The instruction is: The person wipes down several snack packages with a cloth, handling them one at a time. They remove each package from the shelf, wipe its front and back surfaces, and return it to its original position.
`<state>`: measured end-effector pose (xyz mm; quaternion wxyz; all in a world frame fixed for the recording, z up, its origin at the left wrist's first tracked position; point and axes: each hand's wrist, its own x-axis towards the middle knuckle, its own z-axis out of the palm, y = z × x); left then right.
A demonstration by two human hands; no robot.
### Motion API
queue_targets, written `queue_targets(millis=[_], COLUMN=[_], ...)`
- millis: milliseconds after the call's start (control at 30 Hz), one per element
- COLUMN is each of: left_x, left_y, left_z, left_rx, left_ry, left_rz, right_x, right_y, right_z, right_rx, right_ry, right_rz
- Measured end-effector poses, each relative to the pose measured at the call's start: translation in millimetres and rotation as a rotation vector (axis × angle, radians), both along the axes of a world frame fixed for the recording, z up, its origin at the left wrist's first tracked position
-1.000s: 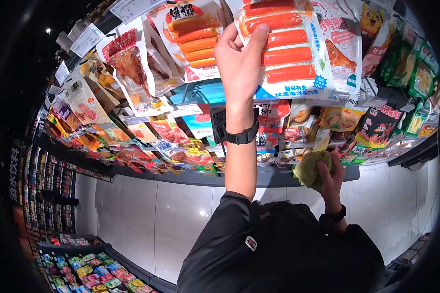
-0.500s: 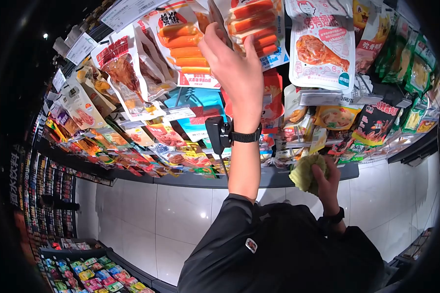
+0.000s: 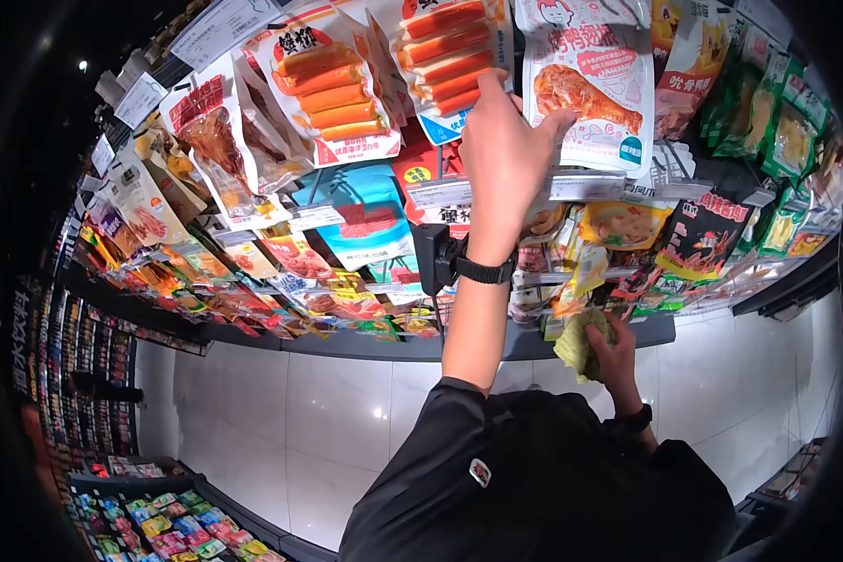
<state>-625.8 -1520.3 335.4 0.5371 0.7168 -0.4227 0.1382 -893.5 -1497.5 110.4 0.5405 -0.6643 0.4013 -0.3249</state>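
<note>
My left hand (image 3: 510, 155) reaches up to the hanging packs, thumb and index finger spread apart. Its index fingertip touches the lower right edge of a crab stick pack (image 3: 448, 61), and its thumb lies at the left side of a white drumstick pack (image 3: 585, 89). The other fingers are partly hidden. A second crab stick pack (image 3: 330, 89) hangs further left. Low at the right, my right hand (image 3: 613, 351) is closed round a crumpled yellow-green cloth (image 3: 579, 347) in front of the lower shelf edge.
Price rails (image 3: 581, 187) run below the upper packs. A blue pack (image 3: 361, 215) hangs left of my left wrist, where a black device (image 3: 434, 258) is strapped. Green packs (image 3: 796, 122) hang at the right. A bin of colourful packets (image 3: 169, 525) stands lower left on the tiled floor (image 3: 337, 412).
My left hand has moved right, from between the two crab stick packs to between the right one and the drumstick pack. My right hand still holds the cloth. The view has shifted slightly.
</note>
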Motion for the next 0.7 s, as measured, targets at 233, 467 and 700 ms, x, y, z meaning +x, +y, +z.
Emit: queue_targets(millis=[233, 467, 700], left_x=[10.6, 10.1, 9.2], left_y=[-24.4, -23.7, -14.0], left_z=[-3.9, -2.5, 9.4], left_rx=[-0.032, -0.318, -0.337], left_ry=[0.253, 0.480, 0.552], left_rz=[-0.281, -0.652, -0.747], right_x=[-16.9, -20.7, -15.1], right_y=[-13.7, -18.7, -22.0], right_z=[-16.3, -18.0, -21.6], right_rx=[0.018, 0.026, 0.080], right_ry=[-0.003, -0.032, -0.098], right_rz=[0.035, 0.064, 0.119])
